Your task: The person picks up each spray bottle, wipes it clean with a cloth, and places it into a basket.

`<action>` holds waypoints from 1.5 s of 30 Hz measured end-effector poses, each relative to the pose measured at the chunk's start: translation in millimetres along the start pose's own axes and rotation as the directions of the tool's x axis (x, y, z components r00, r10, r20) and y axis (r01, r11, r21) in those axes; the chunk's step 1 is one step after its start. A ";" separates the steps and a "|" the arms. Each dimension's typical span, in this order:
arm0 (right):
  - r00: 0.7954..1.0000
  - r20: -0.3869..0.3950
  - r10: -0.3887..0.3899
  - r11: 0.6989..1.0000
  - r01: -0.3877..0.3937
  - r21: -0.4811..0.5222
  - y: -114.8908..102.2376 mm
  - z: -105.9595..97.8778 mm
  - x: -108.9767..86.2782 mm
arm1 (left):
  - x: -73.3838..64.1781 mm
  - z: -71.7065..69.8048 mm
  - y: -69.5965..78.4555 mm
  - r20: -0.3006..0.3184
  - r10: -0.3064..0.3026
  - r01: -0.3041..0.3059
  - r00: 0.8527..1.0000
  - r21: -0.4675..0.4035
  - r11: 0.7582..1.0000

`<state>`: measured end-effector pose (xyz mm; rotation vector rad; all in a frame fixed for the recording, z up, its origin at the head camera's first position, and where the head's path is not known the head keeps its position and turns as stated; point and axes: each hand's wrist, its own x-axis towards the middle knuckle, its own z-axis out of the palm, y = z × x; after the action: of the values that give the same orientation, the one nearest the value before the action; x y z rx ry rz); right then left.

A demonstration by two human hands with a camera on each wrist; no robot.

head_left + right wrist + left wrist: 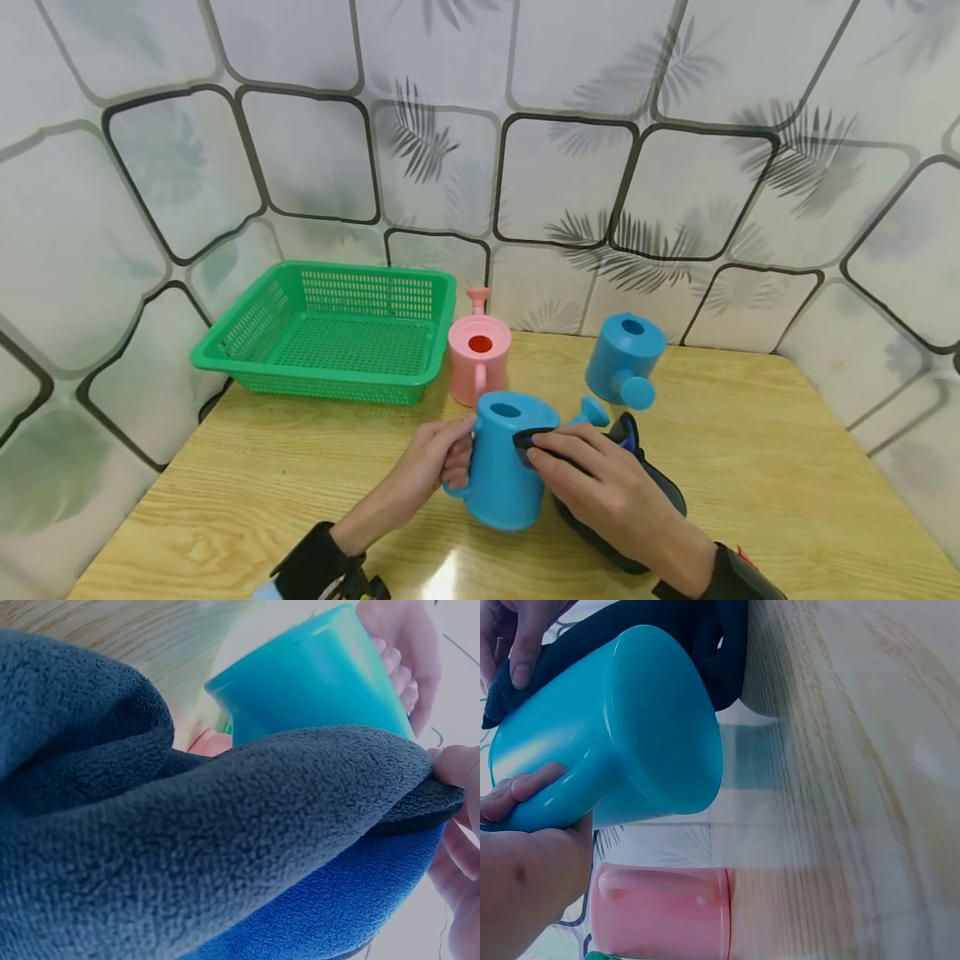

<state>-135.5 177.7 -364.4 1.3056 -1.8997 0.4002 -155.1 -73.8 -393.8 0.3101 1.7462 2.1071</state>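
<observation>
My left hand grips the handle of a light blue watering can, fingers curled round it. In the left wrist view the can is tilted with its base raised off the table. A dark grey cloth with a blue side hangs from my right hand, which pinches its edge between thumb and fingers against the can's side, near the spout. The lower part of the cloth droops toward the table beside the can.
A pink watering can stands behind the held one, next to a green plastic basket at the back left. Another blue watering can stands at the back right, spout facing me. Patterned wall panels enclose the wooden table.
</observation>
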 end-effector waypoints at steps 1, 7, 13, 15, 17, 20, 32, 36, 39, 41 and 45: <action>1.000 -0.009 0.002 1.000 -0.002 -0.004 0.9 -0.3 -0.1 | -0.4 -0.2 0.1 -0.002 -0.003 0.003 1.000 0.001 1.000; 0.999 -0.027 0.020 1.000 -0.021 -0.017 3.8 -0.2 -1.6 | -1.3 -1.1 0.1 -0.007 -0.016 0.016 1.000 -0.001 1.000; 0.999 -0.023 0.024 1.000 -0.024 -0.001 3.0 1.8 -3.6 | -0.8 -1.5 0.3 0.001 -0.001 0.001 1.000 -0.008 1.000; 1.000 -0.025 0.016 1.000 -0.016 0.007 2.2 2.8 -4.3 | -0.6 -1.8 0.4 0.004 0.006 -0.006 1.000 -0.012 1.000; 1.000 -0.020 0.008 1.000 -0.008 0.019 1.1 3.7 -5.3 | -0.5 -2.1 0.5 0.005 0.010 -0.010 1.000 -0.016 1.000; 1.000 -0.005 0.001 0.999 -0.001 0.045 -1.0 5.0 -6.5 | -0.6 -2.3 0.7 0.004 0.012 -0.012 1.000 -0.020 1.000; 0.996 0.060 -0.071 0.992 0.064 0.109 -14.0 14.2 -11.5 | -2.7 1.3 -1.5 -0.108 0.027 -0.036 0.994 -0.085 0.996; 0.988 0.109 -0.107 0.989 0.095 0.114 -22.0 16.1 -16.0 | -3.9 0.0 -2.1 -0.126 0.039 -0.053 0.991 -0.111 0.992; 0.980 0.168 -0.107 0.988 0.086 0.126 -26.8 15.3 -18.5 | -4.9 -2.7 -1.1 -0.135 0.047 -0.065 0.990 -0.130 0.989; 0.973 0.204 -0.105 0.988 0.079 0.135 -28.6 14.2 -19.3 | -5.4 -4.8 -0.2 -0.140 0.057 -0.076 0.988 -0.137 0.988; 0.966 0.237 -0.107 0.987 0.074 0.143 -29.5 12.6 -19.1 | -5.4 -7.7 1.8 -0.134 0.079 -0.098 0.988 -0.138 0.986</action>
<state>-111.4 169.6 -391.7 1.5860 -2.0333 0.3360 -153.6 -83.2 -393.2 0.2201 1.6656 2.3501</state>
